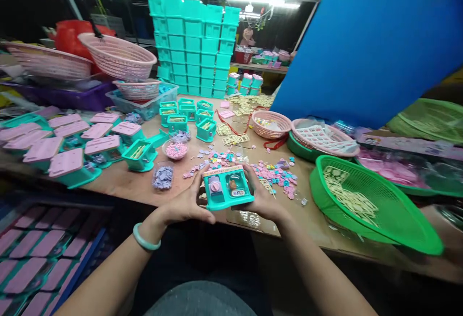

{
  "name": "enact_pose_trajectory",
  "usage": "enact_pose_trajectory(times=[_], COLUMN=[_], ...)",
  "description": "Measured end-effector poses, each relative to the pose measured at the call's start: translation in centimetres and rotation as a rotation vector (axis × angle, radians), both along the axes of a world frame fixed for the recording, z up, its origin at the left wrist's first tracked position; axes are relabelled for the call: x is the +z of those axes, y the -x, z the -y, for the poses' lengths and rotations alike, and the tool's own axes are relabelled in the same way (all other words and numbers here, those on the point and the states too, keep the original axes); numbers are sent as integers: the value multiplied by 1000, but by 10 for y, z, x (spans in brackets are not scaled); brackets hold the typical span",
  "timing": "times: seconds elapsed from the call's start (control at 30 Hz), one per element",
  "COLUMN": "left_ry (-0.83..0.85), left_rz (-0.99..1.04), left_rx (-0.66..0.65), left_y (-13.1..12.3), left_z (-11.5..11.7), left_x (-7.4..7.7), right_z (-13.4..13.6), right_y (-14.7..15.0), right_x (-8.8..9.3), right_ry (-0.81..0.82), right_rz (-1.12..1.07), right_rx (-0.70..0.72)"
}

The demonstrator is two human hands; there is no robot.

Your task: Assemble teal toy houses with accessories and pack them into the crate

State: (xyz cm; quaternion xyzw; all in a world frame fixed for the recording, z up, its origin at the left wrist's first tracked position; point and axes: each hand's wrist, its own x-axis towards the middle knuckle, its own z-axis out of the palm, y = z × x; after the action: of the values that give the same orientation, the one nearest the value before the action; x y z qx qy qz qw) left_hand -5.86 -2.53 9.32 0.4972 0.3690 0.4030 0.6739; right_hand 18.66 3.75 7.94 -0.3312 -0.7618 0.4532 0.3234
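Both my hands hold a small teal toy box [227, 186] with a pink knob and stickers on its front, just above the near edge of the wooden table [119, 181]. My left hand [186, 203], with a pale green bangle on the wrist, grips its left side, fingers curled round it. My right hand [261, 197] grips the right side the same way. Behind the box lies a scatter of small pink and blue plastic pieces [275, 173].
Teal boxes with pink lids [68, 164] fill the left. Open teal boxes [139, 154], small bowls of pieces [175, 149], a tall stack of teal boxes [195, 46], pink baskets [119, 55], green baskets [365, 200] and a blue board [369, 55] surround the workspace.
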Motion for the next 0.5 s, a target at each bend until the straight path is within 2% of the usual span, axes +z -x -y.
enact_pose_trajectory(times=[0.13,0.2,0.27,0.33,0.4,0.5], left_ry=[60,6,-26,33,97,84], left_rz=[-71,-10,102,207,235,79], left_rx=[220,255,348,516,683,976], left_y=[27,47,70,91,112,147], left_z=[44,68,94,119,139,151], left_x=[-2,-4,-5,-7,-12,-25], right_z=[7,12,19,29,36,42], right_y=[37,65,101,142,184,235], right_x=[-21,-25,-25,-25,-28,-35], right_ry=[-91,-89,-66,-32,-27,-196], right_rz=[6,-15,-46,-86,-102,-25], right_rx=[25,140,315,487,601,606])
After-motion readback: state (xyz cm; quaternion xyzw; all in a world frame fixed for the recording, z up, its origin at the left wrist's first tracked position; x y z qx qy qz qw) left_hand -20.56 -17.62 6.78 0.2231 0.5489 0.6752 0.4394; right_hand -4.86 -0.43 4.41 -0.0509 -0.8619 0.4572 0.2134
